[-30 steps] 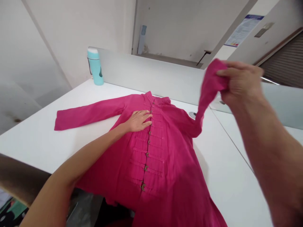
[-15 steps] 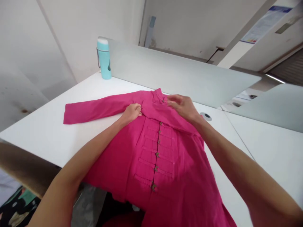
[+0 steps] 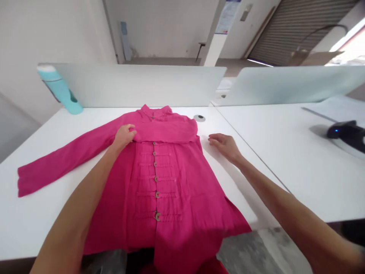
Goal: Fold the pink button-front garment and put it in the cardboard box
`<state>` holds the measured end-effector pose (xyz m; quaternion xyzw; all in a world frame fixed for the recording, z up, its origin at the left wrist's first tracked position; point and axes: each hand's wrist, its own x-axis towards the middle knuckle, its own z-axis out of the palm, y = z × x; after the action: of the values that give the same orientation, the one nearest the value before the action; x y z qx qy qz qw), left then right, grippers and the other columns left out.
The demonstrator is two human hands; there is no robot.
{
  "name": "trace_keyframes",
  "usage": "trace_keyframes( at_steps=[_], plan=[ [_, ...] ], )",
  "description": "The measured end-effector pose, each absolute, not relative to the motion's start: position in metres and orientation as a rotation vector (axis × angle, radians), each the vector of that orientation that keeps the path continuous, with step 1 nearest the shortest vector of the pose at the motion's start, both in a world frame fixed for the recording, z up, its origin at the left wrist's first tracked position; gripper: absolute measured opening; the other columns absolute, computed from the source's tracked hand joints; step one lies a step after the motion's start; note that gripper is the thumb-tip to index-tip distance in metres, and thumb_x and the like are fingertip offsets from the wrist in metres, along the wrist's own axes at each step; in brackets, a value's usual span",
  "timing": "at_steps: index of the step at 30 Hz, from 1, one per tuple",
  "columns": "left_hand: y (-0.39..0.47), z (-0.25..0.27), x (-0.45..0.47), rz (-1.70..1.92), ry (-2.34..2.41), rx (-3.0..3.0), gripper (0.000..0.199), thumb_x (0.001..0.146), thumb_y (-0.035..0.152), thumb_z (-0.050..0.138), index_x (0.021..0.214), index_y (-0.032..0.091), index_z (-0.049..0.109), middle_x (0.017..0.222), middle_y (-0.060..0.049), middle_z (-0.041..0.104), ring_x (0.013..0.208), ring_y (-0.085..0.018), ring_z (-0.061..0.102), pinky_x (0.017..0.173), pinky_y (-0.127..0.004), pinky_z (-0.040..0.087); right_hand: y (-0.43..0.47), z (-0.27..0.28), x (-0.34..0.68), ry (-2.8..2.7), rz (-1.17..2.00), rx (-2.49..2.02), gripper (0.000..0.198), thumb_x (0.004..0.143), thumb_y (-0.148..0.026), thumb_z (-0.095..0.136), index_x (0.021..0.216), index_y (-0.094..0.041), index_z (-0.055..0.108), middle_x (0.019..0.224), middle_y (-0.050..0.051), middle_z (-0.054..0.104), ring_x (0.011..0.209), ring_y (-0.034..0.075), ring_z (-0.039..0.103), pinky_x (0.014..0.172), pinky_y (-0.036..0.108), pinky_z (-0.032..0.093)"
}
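A bright pink long-sleeved shirt (image 3: 173, 182) lies front up on the white table, collar at the far side and hem hanging over the near edge. Brown round buttons run down its front placket. One sleeve stretches out to the left; the other is folded flat across the chest. My left hand (image 3: 124, 136) is closed on the fabric where the folded sleeve ends, by the left armpit. To the right of the shirt, my right hand (image 3: 225, 146) hovers just over the table, holding nothing, thumb and fingers slightly apart.
A turquoise bottle (image 3: 64, 91) stands at the back left corner. Frosted partition panels (image 3: 137, 85) line the table's back edge. A round grey cable grommet (image 3: 199, 118) is set beyond the shirt's shoulder. At far right are a black device (image 3: 346, 131) with a blue light and some papers (image 3: 342, 108).
My right hand has left the collar area and moved to the shirt's right side. My left hand stays on the shirt. The camera view has turned to the right.
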<state>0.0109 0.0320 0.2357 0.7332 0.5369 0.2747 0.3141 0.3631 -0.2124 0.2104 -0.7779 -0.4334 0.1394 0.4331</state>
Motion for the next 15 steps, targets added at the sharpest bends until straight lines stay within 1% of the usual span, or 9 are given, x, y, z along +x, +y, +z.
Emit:
trace_keyframes(
  at_steps=[1, 3, 6, 8, 9, 11, 13, 15],
  plan=[
    [0.031, 0.238, 0.013, 0.714, 1.413, 1.927, 0.047, 0.083, 0.019, 0.058, 0.127, 0.013, 0.072, 0.092, -0.011, 0.075, 0.071, -0.022, 0.069, 0.073, -0.037, 0.059, -0.214, 0.208, 0.36, -1.132, 0.316, -1.968, 0.032, 0.083, -0.034, 0.062, 0.106, -0.014, 0.074, 0.097, 0.011, 0.077, 0.089, 0.024, 0.072, 0.082, 0.037, 0.056],
    [0.028, 0.246, 0.017, 0.7, 1.426, 1.899, 0.052, 0.085, 0.019, 0.054, 0.134, 0.012, 0.068, 0.094, -0.011, 0.075, 0.071, -0.021, 0.068, 0.069, -0.035, 0.059, -0.212, 0.206, 0.351, -1.242, 0.262, -2.028, 0.033, 0.086, -0.034, 0.062, 0.11, -0.016, 0.074, 0.104, 0.009, 0.077, 0.09, 0.023, 0.071, 0.085, 0.037, 0.055],
    [0.023, 0.258, 0.022, 0.73, 1.459, 1.843, 0.051, 0.088, 0.021, 0.052, 0.137, 0.014, 0.066, 0.097, -0.009, 0.075, 0.078, -0.019, 0.069, 0.072, -0.03, 0.06, -0.202, 0.21, 0.339, -1.324, 0.237, -2.104, 0.043, 0.088, -0.036, 0.064, 0.125, -0.016, 0.07, 0.115, 0.009, 0.075, 0.091, 0.021, 0.07, 0.083, 0.034, 0.054],
    [0.019, 0.262, 0.022, 0.696, 1.495, 1.94, 0.049, 0.092, 0.023, 0.049, 0.139, 0.017, 0.064, 0.099, -0.006, 0.075, 0.085, -0.019, 0.07, 0.077, -0.03, 0.061, -0.195, 0.213, 0.333, -1.341, 0.218, -2.157, 0.048, 0.087, -0.036, 0.066, 0.132, -0.017, 0.067, 0.12, 0.009, 0.073, 0.093, 0.021, 0.069, 0.08, 0.033, 0.053],
    [0.017, 0.262, 0.021, 0.662, 1.513, 2.01, 0.047, 0.093, 0.024, 0.049, 0.138, 0.019, 0.064, 0.1, -0.006, 0.076, 0.09, -0.021, 0.071, 0.081, -0.032, 0.061, -0.191, 0.214, 0.331, -1.347, 0.202, -2.19, 0.048, 0.088, -0.035, 0.066, 0.132, -0.017, 0.068, 0.122, 0.009, 0.072, 0.094, 0.021, 0.068, 0.079, 0.033, 0.052],
    [0.014, 0.262, 0.018, 0.598, 1.564, 2.137, 0.042, 0.092, 0.026, 0.054, 0.131, 0.018, 0.068, 0.107, -0.008, 0.075, 0.104, -0.028, 0.07, 0.095, -0.043, 0.059, -0.184, 0.214, 0.329, -1.359, 0.163, -2.25, 0.041, 0.09, -0.034, 0.064, 0.127, -0.019, 0.071, 0.122, 0.009, 0.07, 0.097, 0.023, 0.067, 0.078, 0.033, 0.05],
    [0.011, 0.262, 0.016, 0.566, 1.651, 2.299, 0.039, 0.09, 0.028, 0.058, 0.124, 0.014, 0.071, 0.123, -0.017, 0.07, 0.122, -0.038, 0.063, 0.106, -0.055, 0.052, -0.18, 0.213, 0.328, -1.349, 0.133, -2.281, 0.035, 0.092, -0.032, 0.059, 0.122, -0.02, 0.073, 0.122, 0.01, 0.069, 0.101, 0.025, 0.066, 0.078, 0.033, 0.049],
    [0.009, 0.265, 0.021, 0.543, 1.727, 2.52, 0.041, 0.091, 0.031, 0.058, 0.126, 0.012, 0.07, 0.138, -0.023, 0.061, 0.132, -0.042, 0.055, 0.111, -0.059, 0.047, -0.177, 0.211, 0.329, -1.316, 0.125, -2.271, 0.033, 0.094, -0.03, 0.057, 0.122, -0.021, 0.073, 0.121, 0.009, 0.07, 0.102, 0.025, 0.066, 0.077, 0.033, 0.047]
  ],
)
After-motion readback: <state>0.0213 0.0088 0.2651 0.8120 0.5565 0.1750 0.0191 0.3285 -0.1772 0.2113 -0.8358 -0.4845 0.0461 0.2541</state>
